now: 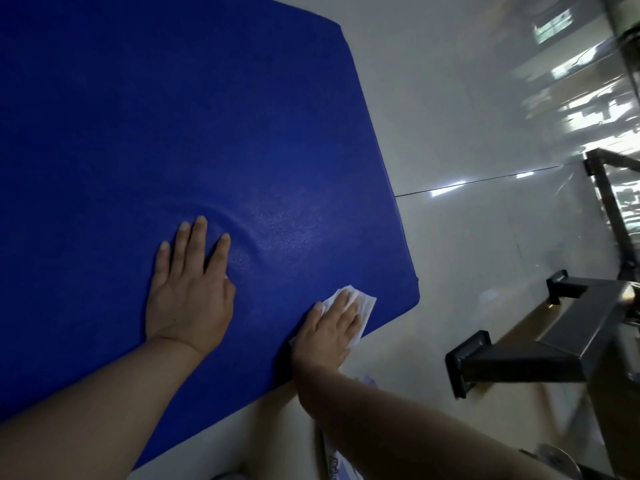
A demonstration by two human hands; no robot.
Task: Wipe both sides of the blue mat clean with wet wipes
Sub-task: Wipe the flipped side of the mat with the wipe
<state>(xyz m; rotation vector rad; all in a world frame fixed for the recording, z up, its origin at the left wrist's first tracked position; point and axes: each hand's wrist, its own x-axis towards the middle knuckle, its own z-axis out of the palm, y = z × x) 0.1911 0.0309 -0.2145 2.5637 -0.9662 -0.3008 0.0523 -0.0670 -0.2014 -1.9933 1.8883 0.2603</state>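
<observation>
Blue mat (173,116) lies flat on a glossy pale tiled floor (467,116) and fills the left and centre of the frame, from the top edge down to the lower left; its right edge runs diagonally from upper centre to a rounded corner at centre right, and its near edge slants from that corner down to the lower left. Surface finely textured, with a curved ripple pressed into it just above and to the right of the left hand. Floor takes up the right half of the frame; one dark tile joint runs from the mat's right edge toward the right, and window reflections show in the upper right. Dark metal frame (554,344) with square-section legs and black end caps stands on the floor at lower right, well apart from the mat. Left hand (188,289), lower centre-left, lies palm down on the mat, fingers straight and slightly spread, holding nothing. Right hand (329,327), lower centre, sits near the mat's rounded corner, fingers extended and pressed flat on a white wet wipe (363,306); the wipe is crumpled, lies on the mat, and sticks out beyond the fingertips. White packet (341,462) with blue print, partly hidden under the right forearm at the bottom edge; print too blurred to read.
</observation>
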